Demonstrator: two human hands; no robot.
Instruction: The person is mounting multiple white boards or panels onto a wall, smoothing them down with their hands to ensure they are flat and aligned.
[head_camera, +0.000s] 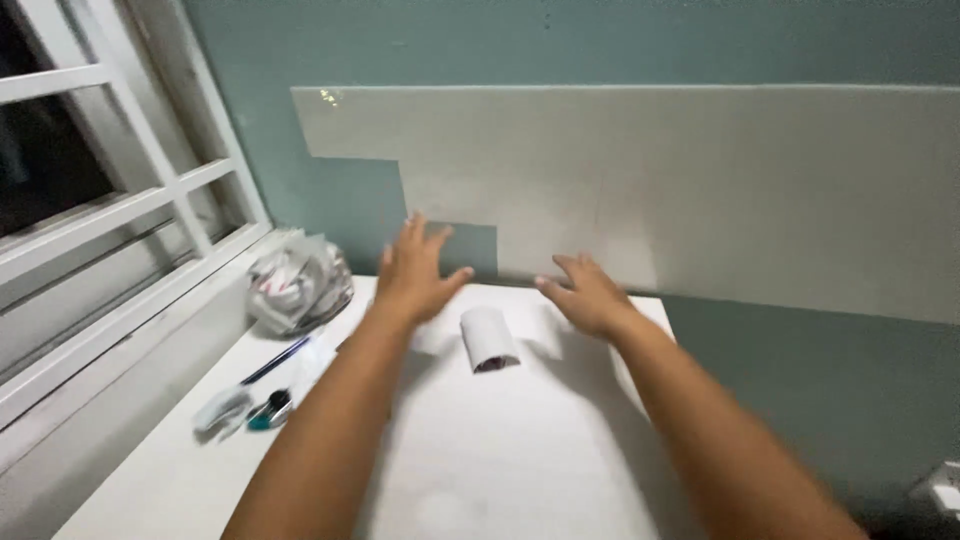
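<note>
Wallpaper sheet (700, 190), pale grey and wide, spreads across the blue-green wall (600, 40) through the middle and right of the frame, its lower left corner cut in a step. Both hands reach toward its bottom edge at the centre. Left hand (415, 272), centre left, is open with fingers spread and pointing up; its fingertips lie over the bare strip of wall in the step, just beside the sheet's edge, and whether they press the wall cannot be told. Right hand (585, 292), centre right, is also open, palm down, fingers fanned toward the left, at the sheet's lower edge where it meets the white table (520, 450). Neither hand grips anything.

Between the two wrists a small white roll (488, 338) lies on the table, its open end facing the camera, apart from both hands. At lower left of the frame sit a dark pen (277, 360), a small teal and black object (270, 410) and a pale object (221, 408) just beside it. Above them, left of centre, a crumpled clear plastic bag (298, 280) with red and white contents rests against the wall by the white window frame (110, 200), which fills the upper left.

Both forearms enter from the bottom edge, bare, stretched forward and converging toward the sheet, the left one straighter, the right angled in from the lower right.
</note>
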